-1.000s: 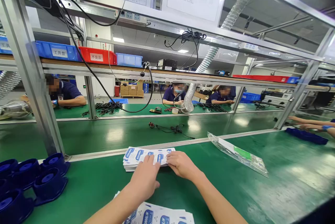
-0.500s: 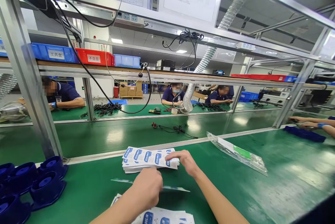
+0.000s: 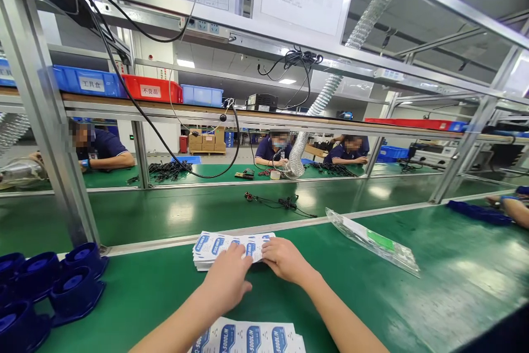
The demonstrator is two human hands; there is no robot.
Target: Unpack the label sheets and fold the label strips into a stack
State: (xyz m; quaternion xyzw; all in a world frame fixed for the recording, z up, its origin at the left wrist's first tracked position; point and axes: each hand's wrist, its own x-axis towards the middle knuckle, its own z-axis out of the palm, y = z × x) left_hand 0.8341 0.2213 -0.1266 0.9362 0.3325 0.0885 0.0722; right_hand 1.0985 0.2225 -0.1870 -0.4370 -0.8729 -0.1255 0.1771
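Note:
A stack of white label sheets [image 3: 206,251] printed with blue shapes lies on the green bench ahead of me. My left hand [image 3: 228,273] rests over its front middle, fingers stretched onto the top sheet and thumb apart. At the stack's right end, my right hand [image 3: 287,259] has its fingers bent and closed on the sheet edge; its thumb is mostly hidden. Nearer to me, a second pile of similar label sheets [image 3: 264,336] shows between my forearms, cut off by the bottom of the view.
Several dark blue plastic parts [image 3: 74,292] stand at the left. A clear plastic bag [image 3: 376,240] with a green item lies to the right. Beyond the bench edge, a cable bundle [image 3: 287,203] sits on the green belt. Co-workers sit opposite; another person's arm [image 3: 514,207] reaches in at right.
The loose sheet that hung between the two piles is gone from there. My left hand has moved forward onto the far stack and its fingers have opened. My right hand's pointing finger has bent down to the edge.

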